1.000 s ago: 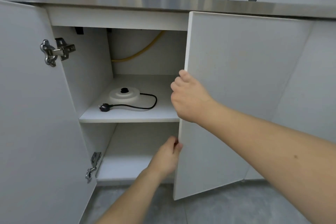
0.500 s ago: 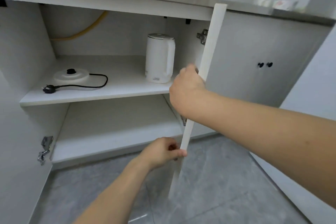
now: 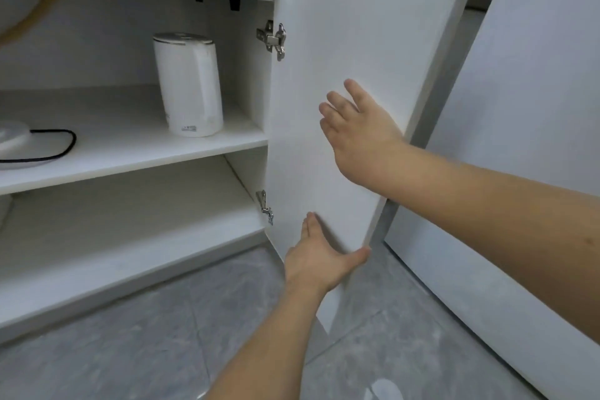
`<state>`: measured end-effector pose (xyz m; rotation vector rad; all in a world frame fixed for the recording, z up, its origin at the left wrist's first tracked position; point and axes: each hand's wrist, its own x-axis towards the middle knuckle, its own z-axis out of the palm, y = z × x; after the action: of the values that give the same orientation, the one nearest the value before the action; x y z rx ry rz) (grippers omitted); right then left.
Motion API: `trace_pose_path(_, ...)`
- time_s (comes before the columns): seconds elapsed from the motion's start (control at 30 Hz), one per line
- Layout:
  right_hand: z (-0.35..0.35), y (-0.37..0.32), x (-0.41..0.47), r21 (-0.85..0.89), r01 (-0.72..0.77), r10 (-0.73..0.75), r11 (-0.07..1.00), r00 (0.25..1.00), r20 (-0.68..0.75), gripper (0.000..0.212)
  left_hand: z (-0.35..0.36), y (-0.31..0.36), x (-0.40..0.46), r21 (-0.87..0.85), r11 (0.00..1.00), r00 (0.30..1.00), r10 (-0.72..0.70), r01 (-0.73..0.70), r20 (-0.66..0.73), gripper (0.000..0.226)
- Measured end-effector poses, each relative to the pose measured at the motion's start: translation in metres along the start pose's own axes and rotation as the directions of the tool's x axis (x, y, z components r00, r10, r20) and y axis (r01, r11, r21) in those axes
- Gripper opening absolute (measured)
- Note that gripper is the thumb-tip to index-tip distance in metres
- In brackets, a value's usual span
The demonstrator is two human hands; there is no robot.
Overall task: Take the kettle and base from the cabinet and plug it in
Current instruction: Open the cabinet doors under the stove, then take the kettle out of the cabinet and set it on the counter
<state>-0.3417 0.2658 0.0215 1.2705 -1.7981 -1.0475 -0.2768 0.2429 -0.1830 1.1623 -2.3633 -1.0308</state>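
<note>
Kettle base (image 3: 13,140), with its black cord (image 3: 61,146) looped beside it, is seen on the upper shelf (image 3: 130,159) far to the left of both hands, and the white kettle (image 3: 188,88) is stood upright on the same shelf, nearer the hands, just inside the hinged edge of the cabinet door (image 3: 357,42). Both hands are shown flat and unclenched, nothing being grasped: the left hand (image 3: 319,261) is pressed against the door's lower part, the right hand (image 3: 360,131) higher up. The step is judged best done if the door is pushed fully aside before the kettle is reached for.
</note>
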Motion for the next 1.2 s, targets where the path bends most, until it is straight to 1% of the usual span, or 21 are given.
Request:
trace_pose_path(0.1, 0.033, 0.015, -0.006, -0.022, 0.042, -0.044, 0.999, 0.996, -0.081, 0.057, 0.022, 0.028, 0.013, -0.012, 1.0, 1.0, -0.015, 0.015, 0.003, 0.131)
trace_pose_path(0.2, 0.04, 0.015, -0.003, -0.009, 0.07, -0.071, 0.997, 0.985, -0.156, 0.057, 0.03, 0.026, 0.015, -0.006, 1.0, 1.0, 0.002, -0.002, -0.015, 0.128)
trace_pose_path(0.27, 0.036, 0.012, 0.001, 0.006, 0.056, -0.054, 0.998, 0.982, -0.18, 0.058, 0.027, 0.018, 0.014, -0.005, 1.0, 1.0, 0.03, -0.03, -0.008, 0.13)
trace_pose_path(0.33, 0.029, 0.005, 0.005, 0.048, 0.035, -0.023, 0.998, 0.976, -0.217, 0.056, 0.017, 0.012, 0.015, -0.01, 0.999, 0.998, 0.043, -0.043, 0.037, 0.137)
trace_pose_path(0.4, 0.021, -0.005, 0.013, 0.152, 0.001, 0.038, 0.988, 0.966, -0.256, 0.053, 0.0, 0.002, 0.02, -0.067, 0.997, 0.989, 0.053, -0.045, 0.136, 0.139)
trace_pose_path(0.43, 0.02, -0.009, 0.016, 0.208, -0.005, 0.059, 0.978, 0.965, -0.256, 0.052, -0.007, -0.003, 0.024, -0.097, 0.994, 0.978, 0.065, -0.046, 0.201, 0.131)
trace_pose_path(0.47, 0.019, -0.015, 0.02, 0.292, 0.001, 0.079, 0.956, 0.962, -0.26, 0.05, -0.016, -0.011, 0.027, -0.091, 0.995, 0.969, 0.064, -0.043, 0.238, 0.117)
trace_pose_path(0.5, 0.015, -0.025, 0.03, 0.392, 0.021, 0.095, 0.92, 0.957, -0.275, 0.049, -0.033, -0.027, 0.032, -0.061, 0.998, 0.972, 0.033, -0.019, 0.232, 0.099)
trace_pose_path(0.57, 0.014, -0.042, 0.043, 0.589, 0.051, 0.126, 0.806, 0.959, -0.255, 0.047, -0.061, -0.051, 0.041, -0.025, 0.998, 0.98, -0.055, 0.061, 0.19, 0.071)
trace_pose_path(0.6, 0.013, -0.053, 0.052, 0.679, 0.067, 0.143, 0.732, 0.958, -0.249, 0.047, -0.079, -0.064, 0.045, -0.009, 0.995, 0.984, -0.098, 0.101, 0.151, 0.066)
trace_pose_path(0.67, 0.012, -0.075, 0.072, 0.819, 0.088, 0.178, 0.567, 0.958, -0.227, 0.047, -0.113, -0.085, 0.053, 0.013, 0.99, 0.988, -0.141, 0.14, 0.058, 0.065)
trace_pose_path(0.7, 0.009, -0.086, 0.084, 0.879, 0.107, 0.188, 0.464, 0.958, -0.215, 0.046, -0.132, -0.092, 0.059, -0.002, 0.99, 0.99, -0.144, 0.144, -0.003, 0.063)
trace_pose_path(0.77, 0.003, -0.102, 0.108, 0.958, 0.128, 0.198, 0.256, 0.963, -0.182, 0.044, -0.165, -0.1, 0.069, -0.089, 0.988, 0.982, -0.137, 0.126, -0.13, 0.056)
trace_pose_path(0.8, -0.002, -0.109, 0.121, 0.977, 0.13, 0.206, 0.17, 0.965, -0.165, 0.043, -0.181, -0.102, 0.076, -0.132, 0.985, 0.972, -0.136, 0.111, -0.193, 0.053)
trace_pose_path(0.9, -0.014, -0.123, 0.157, 0.986, 0.131, 0.214, -0.106, 0.971, -0.106, 0.041, -0.219, -0.103, 0.097, -0.24, 0.969, 0.932, -0.133, 0.051, -0.338, 0.048)
trace_pose_path(0.97, -0.023, -0.128, 0.18, 0.952, 0.111, 0.211, -0.284, 0.976, -0.051, 0.044, -0.236, -0.101, 0.113, -0.305, 0.952, 0.91, -0.137, 0.012, -0.392, 0.046)
trace_pose_path(1.0, -0.027, -0.13, 0.191, 0.932, 0.095, 0.216, -0.351, 0.976, -0.018, 0.046, -0.242, -0.1, 0.12, -0.33, 0.944, 0.906, -0.142, 0.003, -0.399, 0.047)
trace_pose_path(1.1, -0.036, -0.136, 0.226, 0.86, 0.054, 0.246, -0.508, 0.965, 0.085, 0.047, -0.258, -0.107, 0.151, -0.384, 0.923, 0.89, -0.192, 0.021, -0.414, 0.054)
trace_pose_path(1.2, -0.038, -0.142, 0.264, 0.758, 0.043, 0.262, -0.65, 0.95, 0.171, 0.043, -0.269, -0.115, 0.187, -0.505, 0.863, 0.862, -0.277, 0.027, -0.426, 0.061)
